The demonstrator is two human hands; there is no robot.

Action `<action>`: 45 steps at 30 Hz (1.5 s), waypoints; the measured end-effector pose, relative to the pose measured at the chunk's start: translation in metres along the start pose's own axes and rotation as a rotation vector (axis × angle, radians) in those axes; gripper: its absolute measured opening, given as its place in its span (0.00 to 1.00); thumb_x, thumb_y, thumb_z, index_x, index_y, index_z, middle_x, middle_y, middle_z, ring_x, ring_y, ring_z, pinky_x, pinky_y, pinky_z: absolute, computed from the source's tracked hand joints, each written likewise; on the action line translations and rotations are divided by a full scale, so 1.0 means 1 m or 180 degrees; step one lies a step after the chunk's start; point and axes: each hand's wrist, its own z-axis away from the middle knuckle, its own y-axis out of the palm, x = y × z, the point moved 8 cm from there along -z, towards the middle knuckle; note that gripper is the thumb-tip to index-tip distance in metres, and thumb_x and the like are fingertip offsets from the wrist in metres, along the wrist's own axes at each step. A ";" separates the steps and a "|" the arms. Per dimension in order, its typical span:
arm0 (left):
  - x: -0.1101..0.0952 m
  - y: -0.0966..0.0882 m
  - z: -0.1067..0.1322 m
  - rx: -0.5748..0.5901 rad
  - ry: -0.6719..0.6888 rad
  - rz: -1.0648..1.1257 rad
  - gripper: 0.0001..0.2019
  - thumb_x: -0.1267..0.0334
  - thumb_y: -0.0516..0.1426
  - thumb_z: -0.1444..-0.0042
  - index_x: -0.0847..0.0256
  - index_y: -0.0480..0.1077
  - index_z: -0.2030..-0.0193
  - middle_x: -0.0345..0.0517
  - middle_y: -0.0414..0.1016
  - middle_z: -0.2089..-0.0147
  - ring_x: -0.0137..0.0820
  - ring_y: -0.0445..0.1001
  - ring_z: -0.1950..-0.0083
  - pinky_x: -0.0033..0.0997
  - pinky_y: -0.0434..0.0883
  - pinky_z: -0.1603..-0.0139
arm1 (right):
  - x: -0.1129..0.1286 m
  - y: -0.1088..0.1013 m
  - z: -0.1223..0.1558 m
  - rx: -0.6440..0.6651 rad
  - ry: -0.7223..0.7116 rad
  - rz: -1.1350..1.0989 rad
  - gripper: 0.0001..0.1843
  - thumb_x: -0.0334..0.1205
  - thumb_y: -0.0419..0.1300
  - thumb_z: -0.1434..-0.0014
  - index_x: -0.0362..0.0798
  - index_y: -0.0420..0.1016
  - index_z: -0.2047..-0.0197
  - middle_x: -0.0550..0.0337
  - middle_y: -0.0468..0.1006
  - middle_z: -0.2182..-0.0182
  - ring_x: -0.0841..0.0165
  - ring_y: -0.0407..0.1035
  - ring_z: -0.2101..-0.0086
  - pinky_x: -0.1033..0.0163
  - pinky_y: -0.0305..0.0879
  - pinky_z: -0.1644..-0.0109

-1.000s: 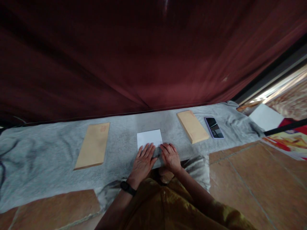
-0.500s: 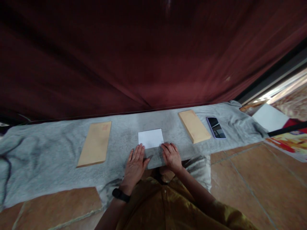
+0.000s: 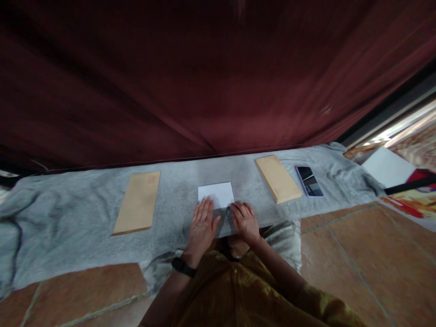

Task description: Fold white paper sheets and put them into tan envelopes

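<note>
A white sheet of paper [image 3: 221,194], perhaps folded, lies flat in the middle of the grey cloth. My left hand [image 3: 200,229] is open, its fingers stretched out over the paper's lower left part. At the lower right corner is my right hand [image 3: 245,222], its fingers bent and closed on the paper's edge; the thumb is mostly hidden. A small dark spot shows by its fingertips, too small to name. To the left lies a stack of brown envelopes [image 3: 138,203]. Another thicker stack of brown envelopes [image 3: 278,179] is at the right.
A phone [image 3: 309,181] in a purple case lies right of the envelopes. The grey cloth [image 3: 85,213] covers a long narrow surface. Behind it hangs a dark red curtain [image 3: 218,81]. Tiled floor [image 3: 368,259] shows in front, with a white board-like object [image 3: 388,167] at far right.
My left hand has slid right and farther up onto the paper. My right hand stays at the paper's corner. The whole view has shifted slightly.
</note>
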 end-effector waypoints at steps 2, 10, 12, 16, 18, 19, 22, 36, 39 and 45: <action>-0.019 0.009 -0.016 0.0133 0.0210 0.0128 0.28 0.55 0.44 0.29 0.68 0.54 0.27 0.58 0.57 0.25 0.41 0.50 0.23 0.51 0.55 0.25 | 0.000 0.000 0.000 0.0003 -0.0003 -0.0006 0.23 0.32 0.52 0.33 0.45 0.69 0.36 0.48 0.75 0.43 0.59 0.68 0.43 0.48 0.55 0.31; -0.041 0.039 -0.058 0.0437 0.0367 0.0327 0.25 0.58 0.44 0.29 0.68 0.60 0.30 0.56 0.58 0.26 0.41 0.52 0.23 0.50 0.54 0.24 | -0.001 0.000 0.000 -0.0028 0.0042 -0.0021 0.21 0.32 0.52 0.34 0.45 0.71 0.39 0.47 0.76 0.45 0.59 0.68 0.43 0.49 0.56 0.31; -0.033 0.041 -0.062 0.0410 0.0303 0.0264 0.26 0.57 0.43 0.29 0.67 0.59 0.29 0.55 0.58 0.26 0.40 0.52 0.23 0.50 0.53 0.24 | 0.000 0.001 0.000 -0.0015 0.0043 -0.0062 0.23 0.31 0.52 0.34 0.46 0.70 0.37 0.48 0.75 0.44 0.59 0.68 0.43 0.48 0.55 0.31; -0.008 0.038 -0.065 0.0314 0.0042 0.0077 0.27 0.57 0.43 0.29 0.67 0.56 0.27 0.55 0.57 0.25 0.41 0.51 0.23 0.50 0.51 0.24 | -0.006 0.000 -0.002 -0.0003 0.0205 -0.0312 0.23 0.32 0.51 0.33 0.49 0.69 0.37 0.51 0.76 0.44 0.61 0.68 0.44 0.49 0.57 0.33; 0.005 0.035 -0.064 0.0241 -0.0111 0.0008 0.28 0.58 0.44 0.30 0.67 0.56 0.27 0.55 0.57 0.25 0.41 0.51 0.23 0.50 0.51 0.24 | -0.014 -0.001 -0.008 -0.0041 0.0412 -0.0463 0.21 0.34 0.50 0.32 0.49 0.71 0.38 0.51 0.76 0.44 0.61 0.69 0.44 0.51 0.61 0.37; 0.011 0.033 -0.062 0.0192 -0.0182 -0.0014 0.28 0.58 0.44 0.30 0.67 0.56 0.27 0.55 0.57 0.25 0.42 0.51 0.23 0.51 0.51 0.24 | -0.019 -0.002 -0.012 -0.0061 0.0521 -0.0519 0.21 0.35 0.49 0.31 0.48 0.71 0.39 0.50 0.76 0.44 0.60 0.69 0.44 0.52 0.63 0.39; 0.026 0.025 -0.053 0.0001 -0.0385 -0.0038 0.28 0.58 0.45 0.31 0.68 0.57 0.28 0.57 0.58 0.26 0.45 0.51 0.23 0.54 0.51 0.25 | -0.030 0.000 -0.032 -0.0085 0.0806 -0.0610 0.20 0.37 0.50 0.31 0.46 0.73 0.40 0.47 0.75 0.45 0.58 0.69 0.45 0.52 0.65 0.41; 0.039 0.016 -0.038 -0.0342 -0.0641 0.0103 0.26 0.59 0.45 0.31 0.67 0.60 0.30 0.61 0.61 0.28 0.46 0.55 0.25 0.55 0.55 0.26 | -0.069 0.036 -0.079 -0.0184 0.2281 -0.2218 0.10 0.39 0.61 0.46 0.48 0.76 0.60 0.63 0.78 0.71 0.67 0.73 0.68 0.63 0.71 0.61; 0.039 0.014 -0.039 -0.0326 -0.0634 0.0217 0.26 0.59 0.45 0.31 0.68 0.62 0.31 0.62 0.61 0.28 0.47 0.54 0.24 0.57 0.54 0.26 | -0.060 0.038 -0.076 -0.0122 0.2267 -0.2588 0.11 0.43 0.61 0.47 0.47 0.76 0.61 0.64 0.77 0.75 0.68 0.71 0.73 0.65 0.69 0.70; 0.031 0.006 -0.045 -0.0334 -0.0596 0.0510 0.25 0.58 0.44 0.30 0.65 0.62 0.31 0.60 0.60 0.27 0.46 0.54 0.24 0.58 0.54 0.26 | -0.045 0.018 -0.077 -0.0298 0.2269 -0.3253 0.15 0.51 0.58 0.46 0.48 0.74 0.64 0.63 0.75 0.75 0.68 0.70 0.74 0.67 0.66 0.76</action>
